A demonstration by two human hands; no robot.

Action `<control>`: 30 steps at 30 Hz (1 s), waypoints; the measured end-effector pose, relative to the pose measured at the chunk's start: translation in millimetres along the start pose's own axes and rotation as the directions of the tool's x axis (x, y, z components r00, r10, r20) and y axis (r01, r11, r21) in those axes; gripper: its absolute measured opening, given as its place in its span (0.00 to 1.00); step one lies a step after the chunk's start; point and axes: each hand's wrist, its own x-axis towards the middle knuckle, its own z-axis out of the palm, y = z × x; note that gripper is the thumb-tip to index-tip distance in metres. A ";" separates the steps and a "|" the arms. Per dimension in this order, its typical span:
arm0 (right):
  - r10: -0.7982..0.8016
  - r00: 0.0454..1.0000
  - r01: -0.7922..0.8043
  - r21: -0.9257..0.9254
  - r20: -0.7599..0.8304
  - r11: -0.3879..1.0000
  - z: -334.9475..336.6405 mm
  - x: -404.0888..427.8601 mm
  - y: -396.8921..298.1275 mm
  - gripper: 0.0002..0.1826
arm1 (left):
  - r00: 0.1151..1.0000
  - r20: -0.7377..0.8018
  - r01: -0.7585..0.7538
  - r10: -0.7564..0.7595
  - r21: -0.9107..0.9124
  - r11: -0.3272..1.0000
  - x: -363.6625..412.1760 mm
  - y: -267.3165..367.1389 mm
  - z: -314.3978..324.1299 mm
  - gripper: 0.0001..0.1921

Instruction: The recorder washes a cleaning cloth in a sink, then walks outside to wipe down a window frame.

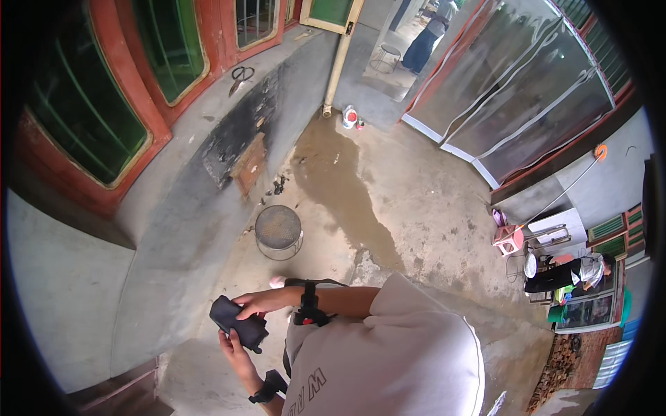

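A black, soft-looking item [252, 328], perhaps a pouch or case, is held between both hands in front of my light shirt. My right hand [258, 302] grips it from the upper side in the picture, thumb and fingers spread over its face. From the lower side, the fingers of my left hand [235, 349] press against its edge and surface. A small knob-like part sticks out at its lower right end. Its underside and contents are hidden. Each wrist wears a black strap with a device. Nearest to the hands on the floor is a round stool [278, 227].
A wet streak [338, 182] crosses the concrete floor. A brown board [250, 165] leans on the blackened wall below the window ledge [208, 119]. Small containers [349, 118] stand by the drainpipe [338, 73]. A pink stool [510, 240] and a person [559, 275] are at right; another person [424, 44] is beyond the doorway.
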 end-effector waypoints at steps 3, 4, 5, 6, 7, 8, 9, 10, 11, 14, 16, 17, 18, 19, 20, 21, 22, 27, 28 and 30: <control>-0.057 0.995 0.055 0.030 0.083 0.998 -5.0 49.3 8.7 0.32 | 0.997 -0.028 -0.076 0.079 0.083 0.994 20.9 3.7 -25.4 0.31; -0.082 0.995 0.079 0.046 0.060 0.996 -3.2 66.5 9.3 0.33 | 0.994 -0.050 -0.093 0.098 0.102 0.990 27.6 4.9 -36.0 0.29; -0.072 0.996 0.069 0.054 0.050 0.996 -7.9 96.9 24.0 0.30 | 0.992 -0.032 -0.116 0.121 0.127 0.985 33.0 13.9 -43.7 0.27; -0.032 0.993 0.024 0.079 0.111 0.997 8.8 103.9 11.0 0.30 | 0.985 -0.094 -0.130 0.144 0.144 0.981 32.7 15.1 -60.8 0.27; 0.000 0.986 -0.015 0.092 0.168 0.996 23.6 106.6 -14.3 0.30 | 0.973 -0.149 -0.154 0.178 0.157 0.976 36.7 16.6 -70.3 0.26; -0.001 0.981 -0.005 0.031 0.192 0.999 28.5 118.6 -21.5 0.30 | 0.974 -0.162 -0.135 0.161 0.165 0.977 44.3 15.1 -85.6 0.28; -0.005 0.976 0.012 -0.028 0.217 1.000 34.4 138.5 -25.8 0.30 | 0.949 -0.276 -0.100 0.149 0.184 0.978 48.9 11.5 -96.0 0.31; 0.006 0.964 0.019 -0.093 0.265 0.996 39.6 161.7 -25.0 0.29 | 0.952 -0.271 -0.100 0.141 0.159 0.982 52.5 12.8 -108.7 0.32; -0.004 0.948 0.043 -0.115 0.317 0.992 43.6 189.5 -15.9 0.28 | 0.956 -0.265 -0.096 0.130 0.138 0.986 55.9 18.1 -123.3 0.33; 0.067 0.921 -0.014 -0.139 0.383 0.990 77.5 223.7 -26.5 0.27 | 0.851 -0.515 0.005 0.103 0.205 0.979 48.9 29.0 -154.1 0.33; 0.033 0.869 0.069 -0.188 0.493 0.980 104.3 255.5 -14.5 0.28 | 0.835 -0.547 0.011 0.068 0.141 0.990 39.6 33.6 -178.6 0.32; 0.064 0.852 0.037 -0.182 0.519 0.983 112.1 262.9 -15.8 0.28 | 0.832 -0.552 -0.007 0.053 0.086 0.996 34.8 30.7 -184.0 0.31; 0.113 0.837 0.002 -0.209 0.535 0.978 114.5 274.8 -14.1 0.28 | 0.836 -0.546 -0.047 0.058 0.035 0.998 33.5 31.5 -183.9 0.30; 0.169 0.810 -0.036 -0.239 0.562 0.970 118.9 289.3 -11.9 0.28 | 0.827 -0.558 -0.090 0.069 -0.009 0.996 37.0 33.9 -185.7 0.28; 0.221 0.802 -0.104 -0.235 0.556 0.966 126.6 296.1 -11.3 0.29 | 0.792 -0.609 -0.086 0.040 -0.046 0.995 35.4 33.3 -184.7 0.27; 0.282 0.782 -0.174 -0.240 0.556 0.955 137.8 301.2 -15.8 0.30 | 0.744 -0.668 -0.085 0.010 -0.080 0.993 32.4 32.6 -187.1 0.25; 0.342 0.726 -0.216 -0.275 0.596 0.937 150.2 306.2 -20.7 0.32 | 0.756 -0.654 -0.099 -0.027 -0.155 0.983 23.3 33.0 -190.0 0.23; 0.561 0.530 -0.215 -0.540 0.635 0.814 190.8 373.7 15.8 0.31 | 0.470 -0.878 -0.067 -0.091 -0.138 0.988 14.0 66.6 -201.0 0.21; 0.613 0.422 -0.234 -0.573 0.668 0.786 213.5 377.9 17.0 0.32 | 0.433 -0.892 -0.086 -0.127 -0.182 0.980 1.2 63.0 -206.7 0.21; 0.708 0.239 -0.202 -0.679 0.665 0.706 215.4 381.0 -3.0 0.32 | 0.323 -0.923 -0.174 -0.209 -0.275 0.946 12.4 68.3 -171.4 0.19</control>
